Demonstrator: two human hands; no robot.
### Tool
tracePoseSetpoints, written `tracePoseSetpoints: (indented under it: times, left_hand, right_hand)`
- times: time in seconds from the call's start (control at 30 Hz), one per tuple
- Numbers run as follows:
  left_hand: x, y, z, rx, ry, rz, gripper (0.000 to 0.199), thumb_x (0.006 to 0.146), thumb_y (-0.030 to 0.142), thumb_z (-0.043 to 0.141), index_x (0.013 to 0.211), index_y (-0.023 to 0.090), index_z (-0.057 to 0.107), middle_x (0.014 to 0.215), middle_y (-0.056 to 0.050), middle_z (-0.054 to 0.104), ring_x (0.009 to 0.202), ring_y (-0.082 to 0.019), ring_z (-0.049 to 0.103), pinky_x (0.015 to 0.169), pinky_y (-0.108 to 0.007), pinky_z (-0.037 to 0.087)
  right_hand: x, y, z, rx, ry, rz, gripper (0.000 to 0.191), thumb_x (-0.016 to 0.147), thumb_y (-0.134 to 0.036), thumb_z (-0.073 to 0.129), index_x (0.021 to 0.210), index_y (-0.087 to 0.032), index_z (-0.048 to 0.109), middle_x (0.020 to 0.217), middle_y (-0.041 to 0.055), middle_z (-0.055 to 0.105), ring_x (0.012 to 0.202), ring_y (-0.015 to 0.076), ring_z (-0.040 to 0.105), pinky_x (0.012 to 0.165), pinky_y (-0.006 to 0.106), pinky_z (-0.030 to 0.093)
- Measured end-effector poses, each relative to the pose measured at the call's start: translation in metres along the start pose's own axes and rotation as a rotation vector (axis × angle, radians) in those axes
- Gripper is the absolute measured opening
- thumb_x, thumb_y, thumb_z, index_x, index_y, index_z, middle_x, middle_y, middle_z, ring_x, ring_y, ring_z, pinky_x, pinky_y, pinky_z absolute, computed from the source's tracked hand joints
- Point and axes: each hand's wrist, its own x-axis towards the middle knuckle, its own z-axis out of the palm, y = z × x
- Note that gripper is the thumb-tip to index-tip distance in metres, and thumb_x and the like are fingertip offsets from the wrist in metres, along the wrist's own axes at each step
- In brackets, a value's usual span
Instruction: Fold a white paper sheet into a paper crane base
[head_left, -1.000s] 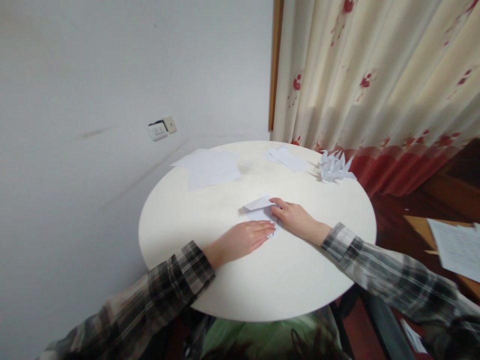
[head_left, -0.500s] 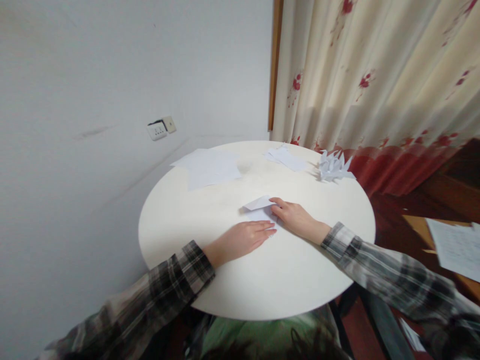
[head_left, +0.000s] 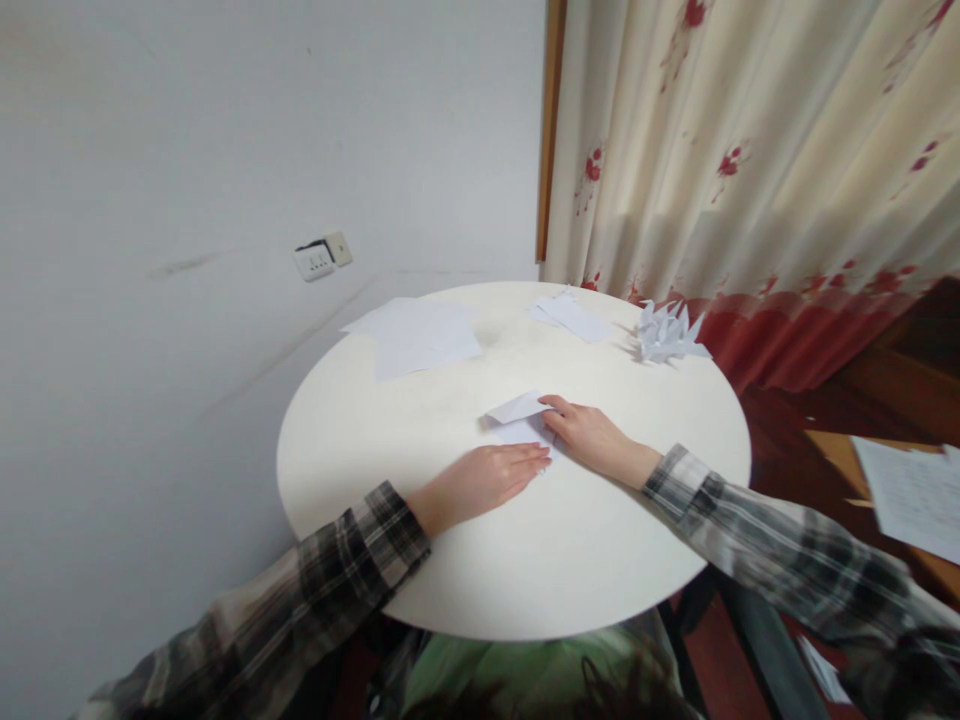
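A partly folded sheet of white paper point(head_left: 517, 408) lies near the middle of the round white table point(head_left: 525, 560), its upper flap lifted a little. My right hand point(head_left: 585, 430) pinches the right side of that flap between thumb and fingers. Flat on the sheet's near edge rests my left hand point(head_left: 487, 480), its fingers stretched out to the right and lying side by side. Part of the paper is hidden under both hands.
Flat white sheets point(head_left: 424, 335) lie at the table's back left. Smaller paper pieces point(head_left: 574, 317) are at the back, and several pointed folded paper shapes point(head_left: 666, 333) cluster at the back right. A wooden surface with papers point(head_left: 911, 495) stands at the right.
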Motion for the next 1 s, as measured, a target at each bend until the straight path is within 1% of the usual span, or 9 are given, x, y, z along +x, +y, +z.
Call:
tracePoseSetpoints:
  times: [0.17,0.37,0.53,0.67,0.87,1.0]
  left_hand:
    - [0.0007,0.0002,-0.0006,0.039,-0.026,0.004,0.036,0.093,0.013,0.03,0.125,0.01,0.046,0.131,-0.009,0.049,0.124,-0.014,0.042,0.106,-0.028,0.033]
    - [0.0004,0.0002,0.0009,0.069,0.013,0.042,0.035,0.093,0.013,0.033,0.124,0.008,0.047,0.13,-0.01,0.05,0.123,-0.015,0.043,0.106,-0.028,0.033]
    - [-0.0004,-0.0009,0.004,0.132,0.039,0.081,0.033,0.092,0.011,0.034,0.122,0.007,0.049,0.127,-0.011,0.053,0.121,-0.016,0.046,0.104,-0.029,0.036]
    - [-0.0011,-0.0009,0.0044,0.155,0.057,0.086,0.033,0.092,0.011,0.034,0.121,0.008,0.049,0.126,-0.011,0.054,0.119,-0.016,0.048,0.102,-0.029,0.038]
    - [-0.0004,0.0028,-0.0023,0.135,0.055,0.086,0.031,0.091,0.012,0.036,0.117,0.007,0.053,0.123,-0.011,0.056,0.115,-0.017,0.051,0.099,-0.029,0.042]
    - [-0.0003,0.0032,-0.0029,0.1,0.073,0.078,0.03,0.091,0.012,0.036,0.116,0.007,0.054,0.121,-0.012,0.058,0.113,-0.017,0.053,0.097,-0.03,0.044]
  right_hand:
    - [0.0001,-0.0003,-0.0003,0.002,-0.014,0.008,0.014,0.085,-0.012,0.044,0.098,-0.013,0.051,0.125,0.0138,0.047,0.079,0.016,0.062,0.064,0.027,0.05]
    - [0.0,-0.0003,0.0,0.023,-0.006,0.004,0.015,0.085,-0.011,0.044,0.098,-0.013,0.051,0.125,0.0148,0.047,0.08,0.0158,0.061,0.065,0.027,0.049]
    - [0.0001,0.0,0.0014,0.017,-0.009,0.009,0.015,0.085,-0.011,0.043,0.098,-0.013,0.051,0.125,0.0145,0.047,0.076,0.0143,0.061,0.064,0.027,0.049]
    - [0.0003,0.0,0.0012,0.019,-0.008,0.006,0.016,0.085,-0.012,0.043,0.099,-0.012,0.05,0.124,0.0147,0.047,0.077,0.0141,0.061,0.064,0.026,0.049]
    - [0.0006,-0.0005,0.0002,0.015,-0.014,0.007,0.015,0.086,-0.013,0.043,0.099,-0.013,0.05,0.125,0.0145,0.046,0.077,0.0142,0.061,0.064,0.027,0.049]
    - [0.0006,-0.0012,-0.001,0.012,-0.023,0.014,0.015,0.087,-0.014,0.043,0.1,-0.013,0.05,0.125,0.0145,0.047,0.077,0.0141,0.061,0.064,0.027,0.048]
